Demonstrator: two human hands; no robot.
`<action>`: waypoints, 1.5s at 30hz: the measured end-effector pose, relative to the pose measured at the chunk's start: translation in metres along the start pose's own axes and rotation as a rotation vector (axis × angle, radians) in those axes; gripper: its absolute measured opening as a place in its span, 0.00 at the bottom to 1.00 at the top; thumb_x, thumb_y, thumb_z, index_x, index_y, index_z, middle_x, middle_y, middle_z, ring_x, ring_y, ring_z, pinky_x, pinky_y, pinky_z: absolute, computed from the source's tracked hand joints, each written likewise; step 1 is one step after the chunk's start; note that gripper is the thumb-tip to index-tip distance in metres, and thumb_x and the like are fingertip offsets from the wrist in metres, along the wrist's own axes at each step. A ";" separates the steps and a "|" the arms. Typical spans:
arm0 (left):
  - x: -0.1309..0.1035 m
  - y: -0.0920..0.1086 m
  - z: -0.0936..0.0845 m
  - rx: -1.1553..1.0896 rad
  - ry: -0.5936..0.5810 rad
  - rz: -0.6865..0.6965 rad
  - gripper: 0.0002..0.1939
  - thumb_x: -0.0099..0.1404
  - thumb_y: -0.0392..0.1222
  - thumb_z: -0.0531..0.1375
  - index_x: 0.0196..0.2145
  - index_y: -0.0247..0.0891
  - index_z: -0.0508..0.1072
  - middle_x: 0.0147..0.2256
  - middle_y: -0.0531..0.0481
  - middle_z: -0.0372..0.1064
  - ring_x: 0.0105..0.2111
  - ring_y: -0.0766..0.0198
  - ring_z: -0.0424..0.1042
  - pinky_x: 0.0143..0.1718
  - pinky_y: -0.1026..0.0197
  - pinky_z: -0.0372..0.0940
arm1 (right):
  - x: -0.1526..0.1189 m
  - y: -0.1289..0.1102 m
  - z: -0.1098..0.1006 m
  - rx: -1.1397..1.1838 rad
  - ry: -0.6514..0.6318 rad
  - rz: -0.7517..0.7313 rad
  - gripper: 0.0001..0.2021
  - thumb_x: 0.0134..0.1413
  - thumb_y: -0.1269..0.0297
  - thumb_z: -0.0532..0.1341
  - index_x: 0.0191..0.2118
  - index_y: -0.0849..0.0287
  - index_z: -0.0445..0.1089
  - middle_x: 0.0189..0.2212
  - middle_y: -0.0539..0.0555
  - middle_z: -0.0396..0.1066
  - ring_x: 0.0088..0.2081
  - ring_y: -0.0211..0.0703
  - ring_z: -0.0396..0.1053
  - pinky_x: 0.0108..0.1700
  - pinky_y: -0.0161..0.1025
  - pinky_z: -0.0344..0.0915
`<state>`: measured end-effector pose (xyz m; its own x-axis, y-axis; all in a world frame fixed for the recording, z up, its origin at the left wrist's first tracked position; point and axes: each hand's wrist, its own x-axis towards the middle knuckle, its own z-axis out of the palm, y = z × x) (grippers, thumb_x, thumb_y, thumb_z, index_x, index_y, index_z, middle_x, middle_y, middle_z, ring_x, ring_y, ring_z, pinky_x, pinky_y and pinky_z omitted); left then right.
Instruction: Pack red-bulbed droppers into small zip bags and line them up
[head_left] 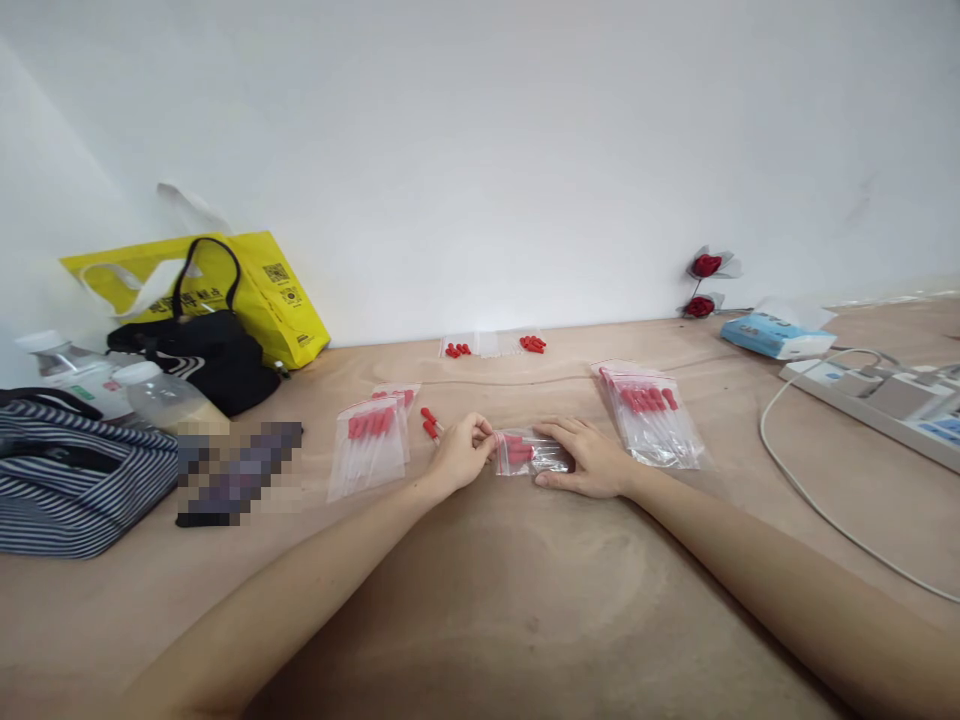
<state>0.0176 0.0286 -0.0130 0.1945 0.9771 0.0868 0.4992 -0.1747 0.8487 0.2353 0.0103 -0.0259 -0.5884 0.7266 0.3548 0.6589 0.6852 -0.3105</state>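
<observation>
The bag [514, 455], a clear pouch with red-bulbed droppers inside, lay flat on the tabletop [525, 600], near the middle of the head view. Its long axis ran left to right. The red bulbs [517, 448] pointed left and the clear tubes pointed right, roughly parallel to that axis.

Left hand [469, 450]: thumb and fingers were pinched together on the left edge of the bag, at the bulb end. Right hand [585, 458]: palm down, fingers spread wide over the tube end. The right edge of the bag was hidden beneath this hand.

The near edge of the bag faced a span of tabletop between the 2 forearms. A further strip of tabletop separated the far edge from the back bags [491, 344], which lay by the wall [480, 170] with red bulbs at both sides.

Left side: 2 loose droppers [430, 424] lay just beyond the left hand, bulbs toward the far left, tubes toward that hand. The left stack [367, 450] stood farther left, bulbs at its far end, long axis running away from the person. The gap between this stack and the left hand was narrow.

Right side: the right stack [656, 425] lay near the right hand, bulbs at its far end, near end angled right. The tissue pack [776, 332] and power strip [870, 395] lay well apart from the bag.
</observation>
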 end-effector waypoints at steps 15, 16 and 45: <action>0.028 -0.002 -0.093 0.675 -0.275 0.288 0.07 0.56 0.40 0.54 0.31 0.36 0.70 0.31 0.49 0.67 0.32 0.64 0.66 0.36 0.63 0.60 | 0.001 -0.002 0.000 -0.067 0.012 0.087 0.34 0.43 0.41 0.55 0.52 0.60 0.57 0.50 0.61 0.61 0.50 0.51 0.59 0.52 0.50 0.51; 0.030 -0.004 -0.104 0.692 -0.331 0.298 0.08 0.56 0.41 0.54 0.31 0.36 0.71 0.32 0.49 0.67 0.33 0.63 0.65 0.37 0.62 0.59 | 0.001 -0.001 0.001 -0.064 0.008 0.091 0.34 0.44 0.41 0.55 0.52 0.60 0.57 0.50 0.61 0.61 0.50 0.51 0.59 0.52 0.50 0.51; -0.021 -0.014 -0.116 0.621 -0.038 0.450 0.08 0.60 0.42 0.53 0.31 0.40 0.71 0.31 0.51 0.70 0.31 0.65 0.67 0.35 0.64 0.61 | 0.006 -0.003 0.001 -0.035 -0.003 0.043 0.30 0.47 0.44 0.55 0.51 0.60 0.58 0.50 0.60 0.61 0.50 0.50 0.59 0.51 0.49 0.53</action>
<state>-0.0912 0.0242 0.0335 0.5148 0.7925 0.3269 0.7453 -0.6022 0.2861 0.2293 0.0132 -0.0241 -0.5604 0.7556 0.3390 0.6996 0.6510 -0.2945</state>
